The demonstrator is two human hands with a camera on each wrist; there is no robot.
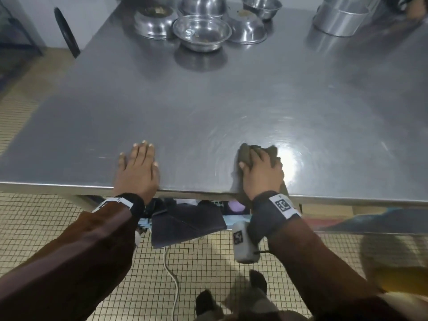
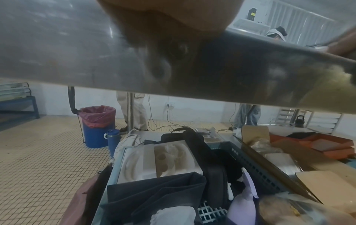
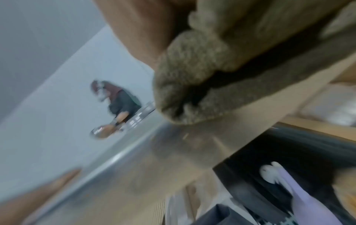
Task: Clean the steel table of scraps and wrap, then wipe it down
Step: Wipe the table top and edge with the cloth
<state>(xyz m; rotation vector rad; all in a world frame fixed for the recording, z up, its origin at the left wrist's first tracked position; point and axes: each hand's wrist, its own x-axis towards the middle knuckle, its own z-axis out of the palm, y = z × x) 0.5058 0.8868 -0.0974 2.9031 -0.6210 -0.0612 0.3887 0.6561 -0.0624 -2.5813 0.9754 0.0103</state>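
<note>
The steel table fills the head view, and wet swirl marks shine on it at the near right. My left hand lies flat on it, palm down, fingers straight, just behind the front edge. Only the heel of that palm shows in the left wrist view, pressed on the table rim. My right hand grips a bunched grey-brown cloth and holds it down on the table near the front edge. In the right wrist view the cloth bulges out under the hand; that frame is blurred. No scraps or wrap show near my hands.
At the back stand an upright steel bowl, upturned bowls and a steel pot. Under the table, a shelf holds a crate, a purple spray bottle and boxes. A blue bin stands on the tiled floor.
</note>
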